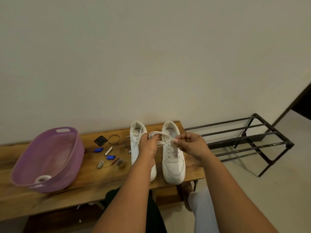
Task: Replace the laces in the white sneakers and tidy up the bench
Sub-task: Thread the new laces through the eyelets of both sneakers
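No readable text, brand or number anywhere I look: sneakers (173, 158) plain white, purple basket (50, 158) unmarked, small bench items too blurred.

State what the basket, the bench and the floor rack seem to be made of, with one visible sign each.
Basket: likely moulded plastic, matte purple, woven-pattern wall. Bench: wood, visible grain, slight sheen. Rack: probably metal, thin dark bars.

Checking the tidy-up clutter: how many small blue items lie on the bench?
2: one blue item near the basket, another closer to the left sneaker. None seems hidden.
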